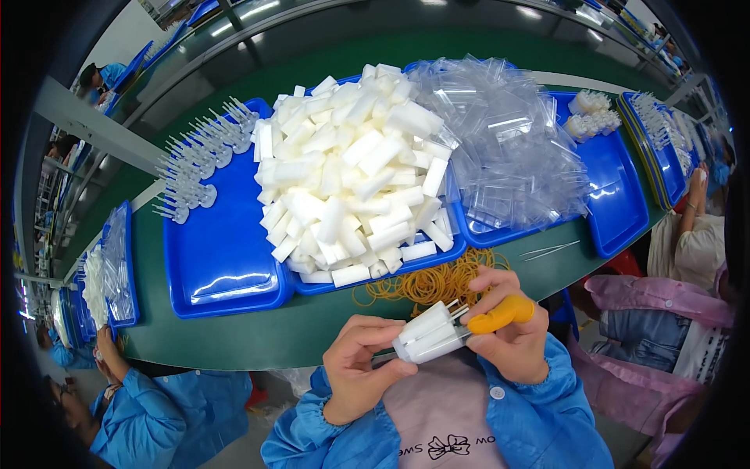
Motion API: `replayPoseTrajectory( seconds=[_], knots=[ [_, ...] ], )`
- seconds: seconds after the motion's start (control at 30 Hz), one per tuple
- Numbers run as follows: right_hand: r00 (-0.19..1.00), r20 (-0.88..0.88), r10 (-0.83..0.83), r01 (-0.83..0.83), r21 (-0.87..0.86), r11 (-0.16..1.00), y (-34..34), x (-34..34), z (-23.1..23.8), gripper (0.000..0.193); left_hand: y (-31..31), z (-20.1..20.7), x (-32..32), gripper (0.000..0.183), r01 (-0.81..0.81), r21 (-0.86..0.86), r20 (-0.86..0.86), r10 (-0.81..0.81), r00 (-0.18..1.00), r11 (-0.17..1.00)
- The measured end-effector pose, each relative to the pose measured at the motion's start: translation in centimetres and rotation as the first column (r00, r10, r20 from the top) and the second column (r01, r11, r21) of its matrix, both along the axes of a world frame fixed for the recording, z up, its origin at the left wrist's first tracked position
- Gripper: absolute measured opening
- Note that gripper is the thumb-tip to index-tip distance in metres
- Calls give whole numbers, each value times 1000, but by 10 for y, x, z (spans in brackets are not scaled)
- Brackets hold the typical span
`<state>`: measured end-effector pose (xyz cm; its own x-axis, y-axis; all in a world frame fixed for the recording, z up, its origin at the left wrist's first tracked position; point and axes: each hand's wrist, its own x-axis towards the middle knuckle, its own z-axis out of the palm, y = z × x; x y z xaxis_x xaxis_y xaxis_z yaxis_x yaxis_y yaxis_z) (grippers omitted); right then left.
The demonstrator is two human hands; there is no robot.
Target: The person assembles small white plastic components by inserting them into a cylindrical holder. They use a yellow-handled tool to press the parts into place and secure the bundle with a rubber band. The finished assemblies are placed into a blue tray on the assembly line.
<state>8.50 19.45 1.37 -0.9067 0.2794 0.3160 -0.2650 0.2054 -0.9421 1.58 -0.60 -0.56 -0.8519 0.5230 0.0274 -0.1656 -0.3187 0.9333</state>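
A bundle of white foam blocks and a clear plastic piece (428, 334) is held level between my two hands in front of my chest. My left hand (361, 366) pinches its left end between thumb and fingers. At its right end, thin white prongs stick out toward my right hand (512, 344), whose thumb and fingers close on the clear plastic. A yellow finger cot (504, 313) covers one right finger. Just beyond the hands lies a tangle of tan rubber bands (426, 285). What my right fingertips touch behind the bundle is partly hidden.
Ahead, blue trays hold heaped white foam blocks (351, 172) and clear plastic pieces (508, 148). White pronged parts stand in the left tray (226, 258) and right tray (613, 187). Tweezers (551, 251) lie on the green table (234, 344). Co-workers sit at left (172, 414) and right (656, 328).
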Motion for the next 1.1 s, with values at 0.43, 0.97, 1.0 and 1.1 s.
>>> replayPoseTrajectory(
  seconds=[0.43,0.97,1.0,1.1],
  knots=[
    [1000,-2,-3,3,4,1000,-7,-7,-4,22,-1,-6,-3,42,5,17,10,-5,1000,1000],
    [873,-201,-444,334,910,245,65,-109,8,25,-2,-10,-9,40,-45,161,188,15,982,986],
    [872,-210,-442,339,911,236,65,-109,7,25,-3,-10,-9,40,-54,159,190,23,981,986],
    [863,-280,-422,402,885,235,69,-102,8,22,-4,-13,-9,40,-81,158,186,51,981,984]
  ],
)
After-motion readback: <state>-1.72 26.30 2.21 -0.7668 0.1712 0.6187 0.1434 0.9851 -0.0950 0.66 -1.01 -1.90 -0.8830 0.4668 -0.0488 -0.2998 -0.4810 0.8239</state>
